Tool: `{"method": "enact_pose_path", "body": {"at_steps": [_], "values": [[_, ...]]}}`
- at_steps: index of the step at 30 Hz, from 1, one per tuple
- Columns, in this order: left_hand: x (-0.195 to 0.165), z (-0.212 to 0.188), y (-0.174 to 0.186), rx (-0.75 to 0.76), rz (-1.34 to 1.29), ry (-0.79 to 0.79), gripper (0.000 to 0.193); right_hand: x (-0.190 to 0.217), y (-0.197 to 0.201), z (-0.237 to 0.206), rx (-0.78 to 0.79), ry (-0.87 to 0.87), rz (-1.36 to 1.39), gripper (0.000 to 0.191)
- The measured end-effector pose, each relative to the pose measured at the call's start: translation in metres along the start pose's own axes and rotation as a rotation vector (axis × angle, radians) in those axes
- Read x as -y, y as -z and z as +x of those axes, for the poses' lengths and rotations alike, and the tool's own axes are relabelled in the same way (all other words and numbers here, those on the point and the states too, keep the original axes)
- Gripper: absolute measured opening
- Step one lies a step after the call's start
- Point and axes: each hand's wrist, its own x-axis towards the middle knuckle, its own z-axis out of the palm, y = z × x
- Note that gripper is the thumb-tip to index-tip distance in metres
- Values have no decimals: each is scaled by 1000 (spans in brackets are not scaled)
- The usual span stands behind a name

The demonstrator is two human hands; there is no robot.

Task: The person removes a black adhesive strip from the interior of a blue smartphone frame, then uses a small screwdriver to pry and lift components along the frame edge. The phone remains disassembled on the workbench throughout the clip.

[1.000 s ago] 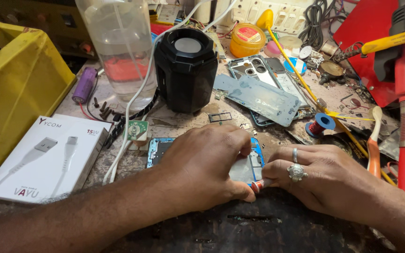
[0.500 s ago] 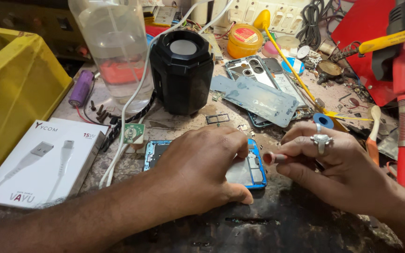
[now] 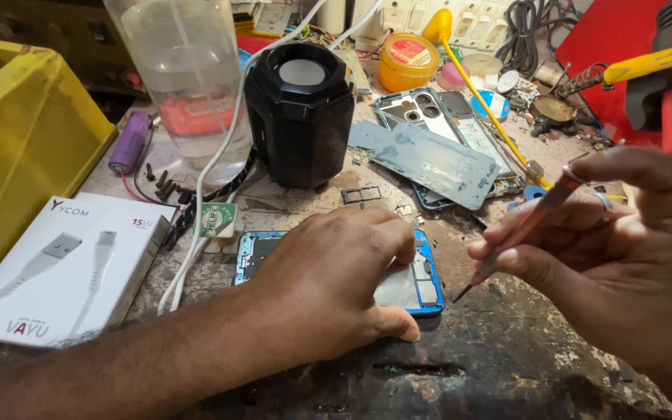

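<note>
Head view: the right hand [image 3: 608, 257] is lifted off the opened phone [image 3: 418, 284], where a second ago its fingers rested at the right edge beside the left hand. It now hovers at about three o'clock from the phone, apart from it, fingers pinched around a slim screwdriver [image 3: 519, 233] with an orange shaft and a dark tip slanting down toward the phone's lower right corner. Judging by that, the work passes from holding and feeling the phone to using the tool on it, though the tip is not yet touching.

The left hand [image 3: 336, 280] has not shifted: it lies flat across the phone, fingers spread and pressed down, thumb along the near edge, covering most of it.

The phone lies at the centre of the scuffed, dark workbench [image 3: 507, 365], back removed, with a bright blue rim and a dull grey metal shield showing at its right end. At twelve o'clock from it stands a black, faceted, glossy speaker-like cylinder [image 3: 301, 117]; at eleven o'clock a clear plastic bottle [image 3: 184, 78]. At one o'clock a matte grey-blue back cover [image 3: 437, 163] lies tilted over another stripped frame. At nine o'clock sits a white cardboard cable box [image 3: 64, 272], smooth and rectangular, and beyond it a yellow plastic bin [image 3: 17, 155]. A white cable [image 3: 196, 249] runs between box and phone.
</note>
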Motion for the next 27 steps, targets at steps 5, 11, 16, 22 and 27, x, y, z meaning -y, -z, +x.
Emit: {"method": "enact_pose_path", "body": {"at_steps": [5,11,16,22,27], "values": [[0,-1,0,19,-7,19,56,1,-5,-2,25,-15,12,67],[0,-1,0,15,-5,15,55,-1,-6,-2,37,-38,20,65],[2,-2,-1,10,-6,9,55,0,-6,-2,40,-31,-12,64],[2,-1,-2,-7,-2,-7,55,-1,-6,0,56,-15,-16,64],[3,-1,-3,3,-7,7,55,-2,-9,-1,36,-20,37,67]]}}
